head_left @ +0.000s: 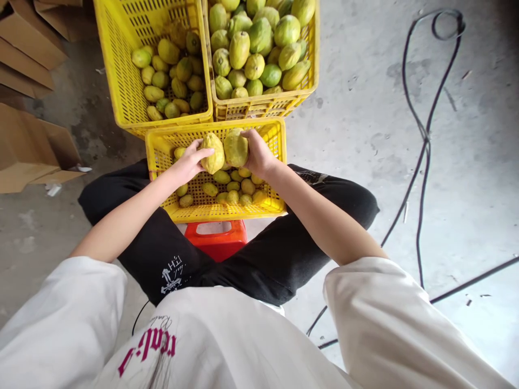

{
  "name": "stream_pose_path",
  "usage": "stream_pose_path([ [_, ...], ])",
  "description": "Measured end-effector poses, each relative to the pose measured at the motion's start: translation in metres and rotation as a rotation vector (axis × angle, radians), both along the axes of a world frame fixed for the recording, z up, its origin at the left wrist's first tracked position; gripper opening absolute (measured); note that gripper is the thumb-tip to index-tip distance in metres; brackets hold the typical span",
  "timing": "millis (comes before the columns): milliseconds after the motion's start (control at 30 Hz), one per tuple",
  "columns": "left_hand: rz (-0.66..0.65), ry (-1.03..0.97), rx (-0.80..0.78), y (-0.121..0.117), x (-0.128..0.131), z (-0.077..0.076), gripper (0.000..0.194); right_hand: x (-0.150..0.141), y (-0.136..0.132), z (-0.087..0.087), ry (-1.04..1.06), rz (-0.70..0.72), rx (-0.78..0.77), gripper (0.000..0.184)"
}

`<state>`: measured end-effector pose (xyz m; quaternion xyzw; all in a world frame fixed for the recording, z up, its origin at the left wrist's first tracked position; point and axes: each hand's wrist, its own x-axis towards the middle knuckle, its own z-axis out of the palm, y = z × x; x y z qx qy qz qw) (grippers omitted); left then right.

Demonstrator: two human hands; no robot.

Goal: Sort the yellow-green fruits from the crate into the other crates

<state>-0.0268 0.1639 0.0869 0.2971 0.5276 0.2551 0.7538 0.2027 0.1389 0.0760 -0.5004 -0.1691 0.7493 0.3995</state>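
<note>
My left hand is closed around a yellow, ridged papaya. A greener papaya sits in the grip of my right hand, close beside the first one. Both fruits are held over the front yellow crate, which stands between my knees. Inside that crate lie several more yellow-green papayas, partly hidden by my hands and the held fruit.
Behind are a yellow crate partly filled with papayas and another crate heaped with them. A red stool shows below the front crate. Cardboard boxes stand at left; a black cable lies across the floor at right.
</note>
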Motion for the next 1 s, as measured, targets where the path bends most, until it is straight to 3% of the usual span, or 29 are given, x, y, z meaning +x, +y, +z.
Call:
stream_pose_path([
  [100,0.004,-0.001,0.025,0.0,0.001,-0.002,0.059,-0.003,0.002,0.009,0.069,-0.02,-0.063,0.03],
  [233,0.04,-0.001,0.02,0.001,0.004,-0.002,0.052,-0.005,0.0,0.013,0.006,-0.024,-0.018,0.036],
  [433,0.061,-0.022,0.052,0.0,0.003,0.0,0.057,-0.003,-0.006,0.008,-0.009,-0.007,0.115,0.079],
  [533,0.04,-0.038,0.037,-0.005,0.006,0.002,0.061,-0.002,-0.009,0.008,0.011,0.009,0.151,0.084],
  [733,0.05,-0.033,-0.057,-0.004,0.008,0.008,0.05,-0.004,-0.011,0.014,0.038,0.046,0.155,0.075],
  [1000,0.038,-0.076,-0.03,0.006,0.002,0.01,0.065,0.001,0.002,0.027,0.045,0.009,-0.002,0.032],
])
